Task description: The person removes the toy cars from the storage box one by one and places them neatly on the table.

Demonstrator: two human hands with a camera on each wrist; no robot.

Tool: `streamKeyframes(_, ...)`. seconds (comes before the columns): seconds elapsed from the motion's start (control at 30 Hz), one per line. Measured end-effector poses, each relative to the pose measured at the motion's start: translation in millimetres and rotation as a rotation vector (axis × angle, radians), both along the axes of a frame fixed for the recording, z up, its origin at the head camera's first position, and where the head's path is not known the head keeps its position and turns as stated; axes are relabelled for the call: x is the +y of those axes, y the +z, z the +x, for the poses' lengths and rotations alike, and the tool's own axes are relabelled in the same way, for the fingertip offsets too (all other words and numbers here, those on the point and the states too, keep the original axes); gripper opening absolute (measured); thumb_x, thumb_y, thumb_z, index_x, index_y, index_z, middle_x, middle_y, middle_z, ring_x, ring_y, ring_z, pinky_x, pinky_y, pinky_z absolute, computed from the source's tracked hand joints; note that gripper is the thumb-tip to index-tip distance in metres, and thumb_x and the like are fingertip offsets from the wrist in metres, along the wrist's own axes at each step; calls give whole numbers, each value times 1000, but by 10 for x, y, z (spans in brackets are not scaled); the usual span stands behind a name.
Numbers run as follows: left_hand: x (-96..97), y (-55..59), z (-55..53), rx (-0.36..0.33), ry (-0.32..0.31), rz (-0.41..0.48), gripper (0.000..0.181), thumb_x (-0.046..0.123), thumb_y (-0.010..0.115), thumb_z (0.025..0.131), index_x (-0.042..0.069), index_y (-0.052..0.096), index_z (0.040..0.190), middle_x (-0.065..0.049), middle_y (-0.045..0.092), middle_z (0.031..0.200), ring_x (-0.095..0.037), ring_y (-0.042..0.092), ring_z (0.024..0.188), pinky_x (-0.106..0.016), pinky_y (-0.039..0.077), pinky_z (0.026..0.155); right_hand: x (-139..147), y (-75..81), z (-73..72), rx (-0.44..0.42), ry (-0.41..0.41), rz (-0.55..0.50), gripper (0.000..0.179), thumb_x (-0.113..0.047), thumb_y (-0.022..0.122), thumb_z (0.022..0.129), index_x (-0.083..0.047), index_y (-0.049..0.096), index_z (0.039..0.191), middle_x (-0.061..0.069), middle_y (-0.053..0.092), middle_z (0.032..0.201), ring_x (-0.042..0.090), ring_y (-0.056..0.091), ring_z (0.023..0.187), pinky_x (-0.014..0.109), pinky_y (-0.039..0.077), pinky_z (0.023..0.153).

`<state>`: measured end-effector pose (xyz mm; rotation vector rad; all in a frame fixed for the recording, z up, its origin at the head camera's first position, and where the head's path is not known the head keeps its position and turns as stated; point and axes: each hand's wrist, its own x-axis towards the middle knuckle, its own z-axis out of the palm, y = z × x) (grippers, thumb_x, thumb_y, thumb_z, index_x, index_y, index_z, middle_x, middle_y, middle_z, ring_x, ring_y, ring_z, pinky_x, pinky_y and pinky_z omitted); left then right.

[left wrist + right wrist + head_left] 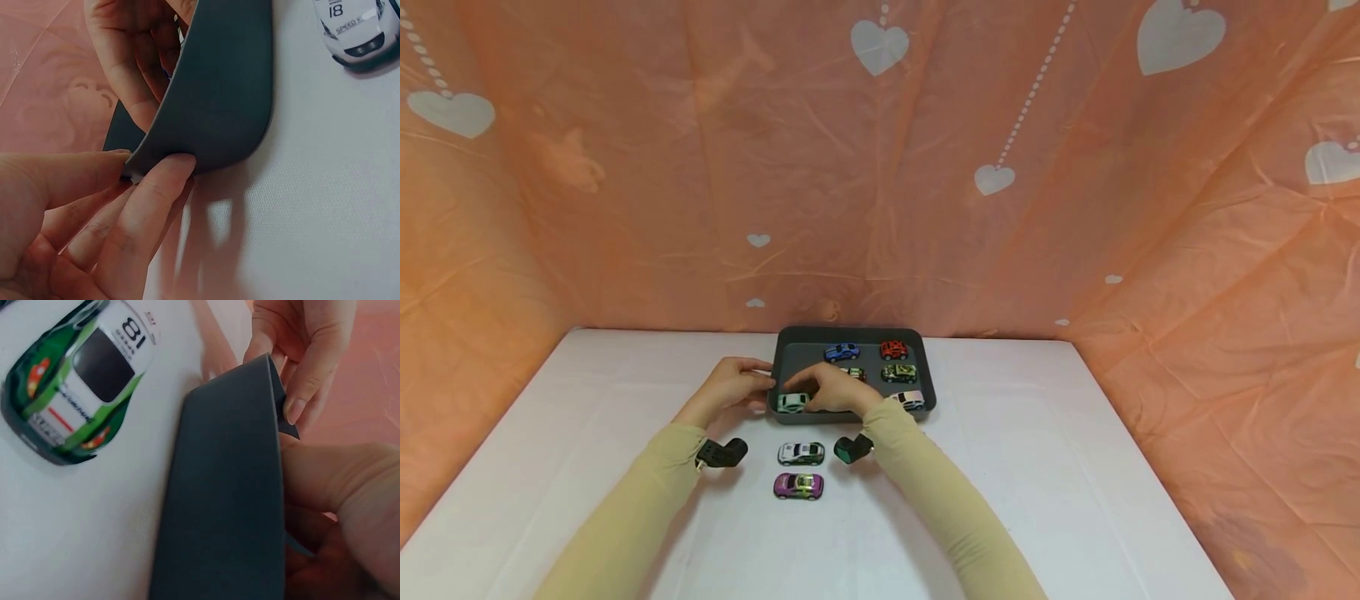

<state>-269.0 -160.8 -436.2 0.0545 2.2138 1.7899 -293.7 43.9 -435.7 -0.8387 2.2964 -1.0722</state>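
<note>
Creased orange sheeting [820, 200] behind round-cornered tray [850, 333]

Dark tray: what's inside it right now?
The dark tray holds a blue car, red car, camouflage car, pale green car, white car and, partly covered by the right hand, a sixth car. Anything else under that hand is hidden.

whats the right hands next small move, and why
Probably lift the right hand away from the pale green car: it sits in the near left corner of the tray, while the white-and-green car and purple car lie outside.
</note>
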Motion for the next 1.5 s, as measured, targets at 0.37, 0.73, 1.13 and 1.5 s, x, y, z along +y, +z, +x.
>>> streamKeyframes(0.37,-4,2,-2,-5,-6,-20,45,-1,56,91,-18,43,131,-33,61,111,-19,68,76,-30,58,64,-4,-2,17,19,-12,27,46,13,69,79,-5,65,121,6,64,120,17,57,112,21,49,84)
streamKeyframes(0.73,-7,5,-5,-4,-6,-37,46,0,57,93,-17,43,132,-33,60,113,-21,69,77,-32,58,66,-1,-26,-27,61,-4,55,42,8,71,81,-7,66,120,5,65,118,15,58,109,20,49,85)
streamKeyframes(1.13,3,-18,-20,6,-1,-32,46,1,59,91,-16,44,131,-31,62,110,-18,68,75,-31,58,64,69,-32,-53,40,7,22,42,6,70,81,-5,65,121,5,65,118,13,59,105,21,50,83)
streamKeyframes(1.5,8,-23,-8,19,13,-28,45,-1,59,91,-18,44,130,-33,61,110,-21,69,75,-30,58,63,201,102,-5,77,-14,-14,41,2,71,83,-9,65,122,1,63,120,12,58,106,22,50,85)
